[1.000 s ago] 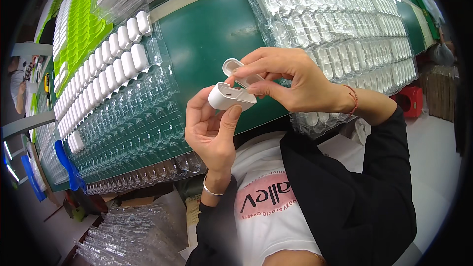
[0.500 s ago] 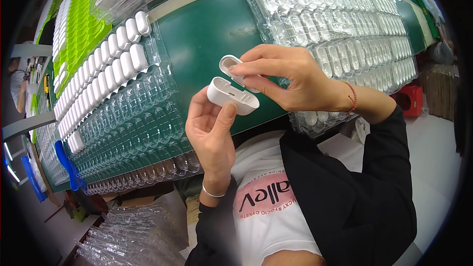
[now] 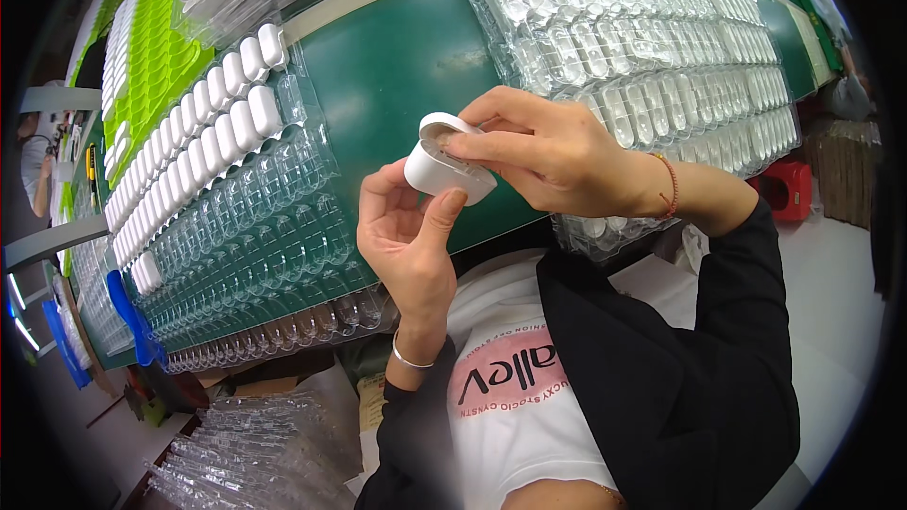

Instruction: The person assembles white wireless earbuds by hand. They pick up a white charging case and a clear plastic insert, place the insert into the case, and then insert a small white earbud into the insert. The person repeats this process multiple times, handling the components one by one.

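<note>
In my left hand (image 3: 408,250) I hold the white rounded body of an earbud case (image 3: 435,173), fingers behind it and thumb across its front. My right hand (image 3: 572,153) grips the white case lid (image 3: 439,120) between thumb and fingers. The lid stands tilted over the body's upper opening, its hollow inside facing my right fingers. Lid and body meet or nearly meet; my fingers hide part of the join. Both hands are over the near edge of the green table (image 3: 397,57).
A clear blister tray (image 3: 255,217) on the left holds rows of white cases (image 3: 217,137). Stacked clear trays (image 3: 652,57) fill the right side. A lime-green tray (image 3: 161,28) lies far left, with a blue strip (image 3: 134,316) nearer. A red stool (image 3: 786,191) stands at right.
My right hand has brought the lid down onto or close against the body's opening. My left hand has turned the body slightly and moved a little to the right.
</note>
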Motion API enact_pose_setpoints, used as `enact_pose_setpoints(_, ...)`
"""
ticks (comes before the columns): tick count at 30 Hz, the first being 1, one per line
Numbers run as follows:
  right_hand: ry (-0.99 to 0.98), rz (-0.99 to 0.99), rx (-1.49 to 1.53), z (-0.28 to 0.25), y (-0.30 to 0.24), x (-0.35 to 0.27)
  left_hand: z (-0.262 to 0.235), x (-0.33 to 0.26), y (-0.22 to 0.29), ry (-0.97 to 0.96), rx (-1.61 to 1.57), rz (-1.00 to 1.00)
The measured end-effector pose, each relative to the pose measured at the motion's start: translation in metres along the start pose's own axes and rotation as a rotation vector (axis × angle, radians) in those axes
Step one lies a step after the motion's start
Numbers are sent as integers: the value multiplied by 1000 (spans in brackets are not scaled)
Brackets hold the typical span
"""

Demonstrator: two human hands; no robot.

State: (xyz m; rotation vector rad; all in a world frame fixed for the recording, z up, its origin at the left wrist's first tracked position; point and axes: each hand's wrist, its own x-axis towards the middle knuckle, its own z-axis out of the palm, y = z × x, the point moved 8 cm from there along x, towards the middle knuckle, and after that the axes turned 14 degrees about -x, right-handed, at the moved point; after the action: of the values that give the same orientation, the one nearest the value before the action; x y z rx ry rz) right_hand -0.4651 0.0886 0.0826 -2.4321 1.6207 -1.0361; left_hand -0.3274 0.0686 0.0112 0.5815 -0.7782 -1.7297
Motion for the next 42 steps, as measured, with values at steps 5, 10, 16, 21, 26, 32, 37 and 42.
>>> enact_pose_setpoints(5,52,-3,87,-6,1,4,-2,-1,-8,-45,-164,-87)
enact_pose_setpoints(10,19,26,199,-1,5,5,-4,-3,-9,-40,-196,-122)
enact_pose_setpoints(16,68,-9,189,-9,2,15,-9,-2,-1,76,-248,-45)
enact_pose_setpoints(21,-191,173,381,13,4,15,-12,0,9,93,-270,29)
enact_pose_setpoints(26,-48,199,225,8,60,97,17,-4,22,-58,18,0)
enact_pose_setpoints(32,170,-101,-232,52,142,282,-2,-38,61,-170,204,60)
enact_pose_setpoints(37,43,-120,-481,117,209,384,-4,-23,57,-90,219,14)
enact_pose_setpoints(42,-25,-133,-522,156,211,417,-21,-24,63,4,274,-15)
